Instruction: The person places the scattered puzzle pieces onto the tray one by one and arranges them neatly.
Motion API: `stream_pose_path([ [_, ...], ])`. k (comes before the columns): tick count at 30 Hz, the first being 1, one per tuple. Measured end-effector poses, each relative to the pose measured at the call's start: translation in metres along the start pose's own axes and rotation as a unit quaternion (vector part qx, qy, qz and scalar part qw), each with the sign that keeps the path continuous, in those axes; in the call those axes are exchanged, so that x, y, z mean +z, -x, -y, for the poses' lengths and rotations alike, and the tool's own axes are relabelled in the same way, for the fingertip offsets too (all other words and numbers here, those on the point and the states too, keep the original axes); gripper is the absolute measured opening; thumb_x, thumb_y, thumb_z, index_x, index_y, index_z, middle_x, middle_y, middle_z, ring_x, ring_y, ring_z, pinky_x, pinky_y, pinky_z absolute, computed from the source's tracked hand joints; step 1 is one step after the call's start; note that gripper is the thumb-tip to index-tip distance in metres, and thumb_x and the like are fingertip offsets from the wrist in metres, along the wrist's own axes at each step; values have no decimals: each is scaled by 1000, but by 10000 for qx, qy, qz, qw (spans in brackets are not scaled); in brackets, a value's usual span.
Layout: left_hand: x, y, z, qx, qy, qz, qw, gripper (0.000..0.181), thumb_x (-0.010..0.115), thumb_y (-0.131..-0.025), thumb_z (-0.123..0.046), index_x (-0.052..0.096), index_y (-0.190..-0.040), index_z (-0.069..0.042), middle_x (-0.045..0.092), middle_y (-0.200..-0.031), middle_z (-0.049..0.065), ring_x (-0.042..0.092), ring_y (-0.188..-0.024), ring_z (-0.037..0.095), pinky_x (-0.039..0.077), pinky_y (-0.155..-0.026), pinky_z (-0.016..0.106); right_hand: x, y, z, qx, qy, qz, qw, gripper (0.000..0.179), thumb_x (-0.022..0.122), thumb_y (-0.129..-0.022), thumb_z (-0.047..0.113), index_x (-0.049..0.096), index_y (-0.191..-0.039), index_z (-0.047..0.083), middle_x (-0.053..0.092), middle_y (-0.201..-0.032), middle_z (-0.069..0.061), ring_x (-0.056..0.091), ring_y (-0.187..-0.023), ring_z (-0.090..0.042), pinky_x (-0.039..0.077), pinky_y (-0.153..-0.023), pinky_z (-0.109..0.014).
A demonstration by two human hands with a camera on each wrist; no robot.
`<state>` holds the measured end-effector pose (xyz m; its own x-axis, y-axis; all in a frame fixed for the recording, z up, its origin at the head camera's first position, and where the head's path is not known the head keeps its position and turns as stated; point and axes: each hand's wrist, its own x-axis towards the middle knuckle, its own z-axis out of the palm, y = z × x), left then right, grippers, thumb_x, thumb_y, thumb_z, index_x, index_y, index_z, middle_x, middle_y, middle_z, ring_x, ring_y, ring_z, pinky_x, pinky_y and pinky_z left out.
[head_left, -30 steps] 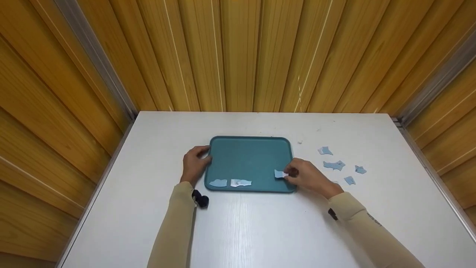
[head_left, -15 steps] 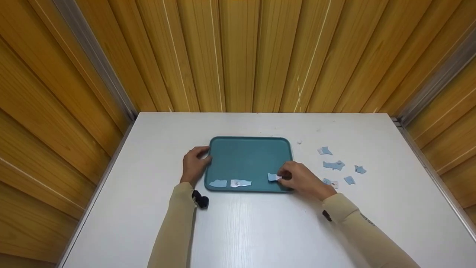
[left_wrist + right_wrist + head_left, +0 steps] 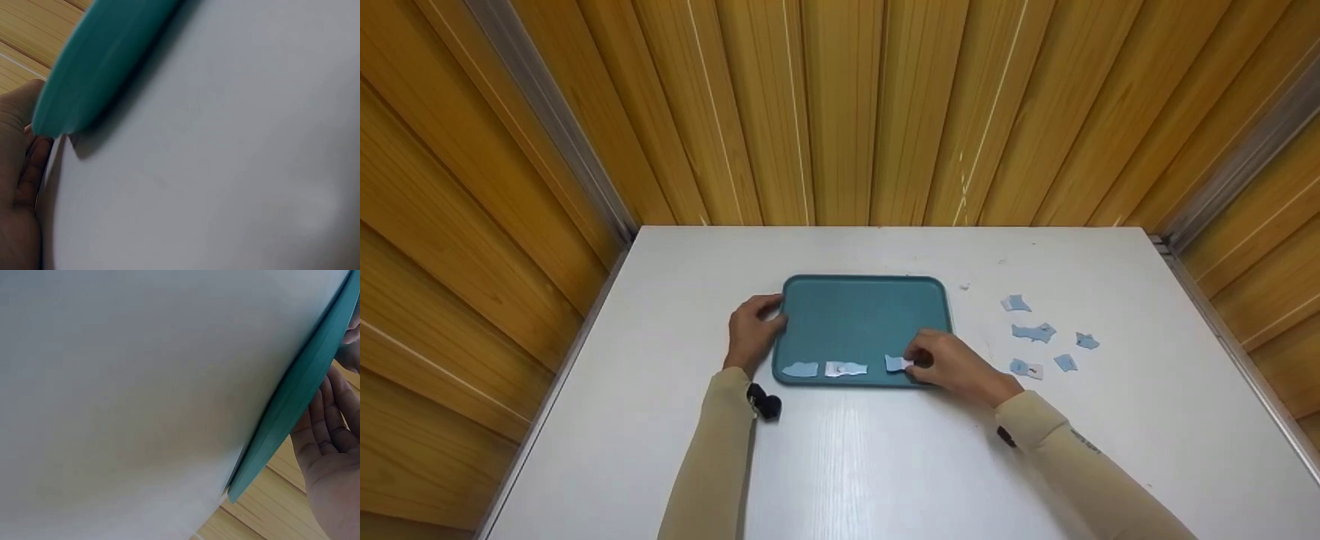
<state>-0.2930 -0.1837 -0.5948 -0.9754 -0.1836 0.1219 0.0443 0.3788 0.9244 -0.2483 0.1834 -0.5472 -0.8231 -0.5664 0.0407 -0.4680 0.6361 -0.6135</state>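
A green rectangular tray lies on the white table. My left hand holds its left edge, thumb at the rim. In the left wrist view that hand is partly cut off beside the tray's raised rim. Over the tray's lower right part, my right hand pinches a torn light-blue and white paper scrap between thumb and fingers. To its left, along the near rim, lie a pale-blue scrap and a white-and-blue scrap. The right wrist view hides the pinched scrap behind the tray.
Several torn paper scraps lie right of the tray, among them a long one, a blue-and-white one and a small one. A tiny white crumb sits near the tray's far right corner. Wood-patterned panels stand behind the table.
My right hand has moved left and toward the near rim with the paper scrap, closer to the two scraps on the tray. The left hand and tray have stayed put.
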Motion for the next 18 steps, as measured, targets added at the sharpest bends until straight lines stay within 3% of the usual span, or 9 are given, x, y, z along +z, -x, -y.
stream_pose_path([
  [6, 0, 0, -1, -37, 7, 15, 10000, 37, 79, -92, -3, 75, -129, -7, 72, -129, 5, 63, -126, 23, 49, -111, 38, 4, -3, 3, -325, 28, 28, 9995, 13, 81, -95, 11, 76, -107, 9, 65, -102, 3, 60, -93, -15, 60, -85, -34],
  [18, 1, -1, -1, -48, 8, 14, 10000, 38, 79, -92, -3, 75, -129, -7, 72, -128, 5, 63, -125, 23, 49, -111, 38, 10, -7, 8, -244, 56, 72, 9997, 14, 80, -95, 13, 77, -108, 10, 65, -102, 5, 60, -94, -14, 59, -86, -32],
])
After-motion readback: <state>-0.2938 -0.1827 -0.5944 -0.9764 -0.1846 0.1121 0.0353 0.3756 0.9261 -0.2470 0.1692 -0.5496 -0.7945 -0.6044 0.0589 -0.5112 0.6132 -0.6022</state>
